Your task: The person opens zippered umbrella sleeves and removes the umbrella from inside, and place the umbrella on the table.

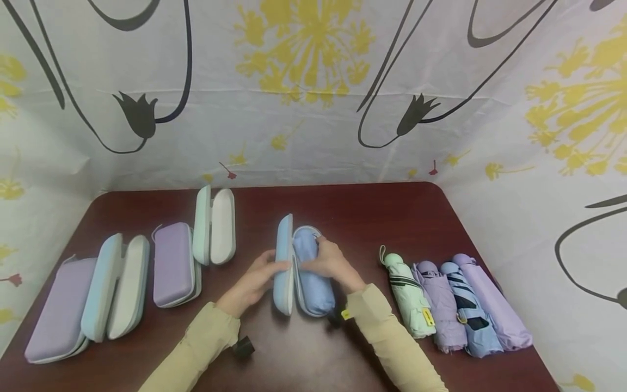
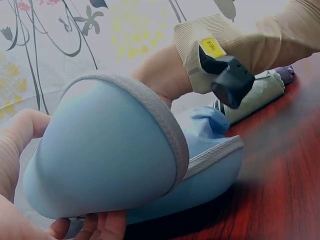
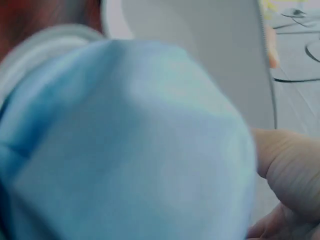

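A light-blue zip case [image 1: 282, 272] stands open at the middle of the table, its lid raised on the left. My left hand [image 1: 253, 282] grips the lid from outside, thumb on one side and fingertips [image 2: 107, 225] under its lower edge. In the case's right half lies a folded blue umbrella [image 1: 315, 291]. The right hand [image 1: 333, 262] holds this umbrella across its upper part, thumb towards the lid. Blue fabric [image 3: 145, 135] fills much of the right wrist view, with the case's grey lining [image 3: 210, 60] behind it.
To the left stand two purple cases [image 1: 61, 310] [image 1: 173, 264], an open blue case [image 1: 100, 294] and an open mint case [image 1: 202, 228]. At right lie a green umbrella [image 1: 409, 299], a mauve one [image 1: 443, 310], a blue-and-black one [image 1: 470, 316] and a lilac one [image 1: 495, 305].
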Demonstrator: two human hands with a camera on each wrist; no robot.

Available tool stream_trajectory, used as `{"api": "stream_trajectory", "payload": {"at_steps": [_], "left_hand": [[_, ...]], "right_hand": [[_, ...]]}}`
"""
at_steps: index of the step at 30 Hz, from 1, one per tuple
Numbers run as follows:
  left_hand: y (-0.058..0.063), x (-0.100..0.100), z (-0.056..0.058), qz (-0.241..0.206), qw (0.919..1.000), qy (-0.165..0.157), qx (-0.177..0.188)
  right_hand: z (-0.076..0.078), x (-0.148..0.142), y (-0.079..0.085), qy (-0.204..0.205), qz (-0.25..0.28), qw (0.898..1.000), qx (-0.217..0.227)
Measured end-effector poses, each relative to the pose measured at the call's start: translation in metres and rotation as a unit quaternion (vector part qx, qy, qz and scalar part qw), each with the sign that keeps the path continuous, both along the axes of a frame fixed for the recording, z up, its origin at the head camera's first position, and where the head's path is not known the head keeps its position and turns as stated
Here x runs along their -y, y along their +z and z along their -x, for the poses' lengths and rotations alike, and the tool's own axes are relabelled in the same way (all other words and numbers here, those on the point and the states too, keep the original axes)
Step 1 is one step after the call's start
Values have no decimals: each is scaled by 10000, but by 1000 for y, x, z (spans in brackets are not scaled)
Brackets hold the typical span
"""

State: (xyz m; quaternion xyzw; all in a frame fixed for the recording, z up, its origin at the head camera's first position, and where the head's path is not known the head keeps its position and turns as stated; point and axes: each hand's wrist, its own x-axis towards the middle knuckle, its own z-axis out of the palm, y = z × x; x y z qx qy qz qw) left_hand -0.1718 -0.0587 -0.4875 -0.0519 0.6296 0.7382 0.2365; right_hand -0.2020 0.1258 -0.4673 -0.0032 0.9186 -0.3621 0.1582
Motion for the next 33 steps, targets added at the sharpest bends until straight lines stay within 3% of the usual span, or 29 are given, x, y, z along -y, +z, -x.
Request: {"api": "stream_trajectory", "payload": {"at_steps": [6,10,13,16,21,25,33], "left_hand": [[-5,-1,-2,-29,9999,159,17],[-6,0,-3,12,9996,289,23],[-5,4,-1,137,9993,355,30],[-3,11,3,344,9985,419,42],[0,21,10,1060,9924,623,-2],[6,23,13,1460,9860,792,-127],[12,19,26,2099,9695,1083,-658]], "right_hand": [[-1,-12,-1,-145,842,9963,-92],[-3,-21,1,-305,1558,9872,-124],[-5,-32,6,-413,1759,9834,-150],[-7,-48,9,-427,1342,9896,-279],[-14,-75,5,-422,290,9977,-450],[-27,-86,-1,-428,-227,9970,-606],[-52,-92,3,-306,-804,9924,-879]]}}
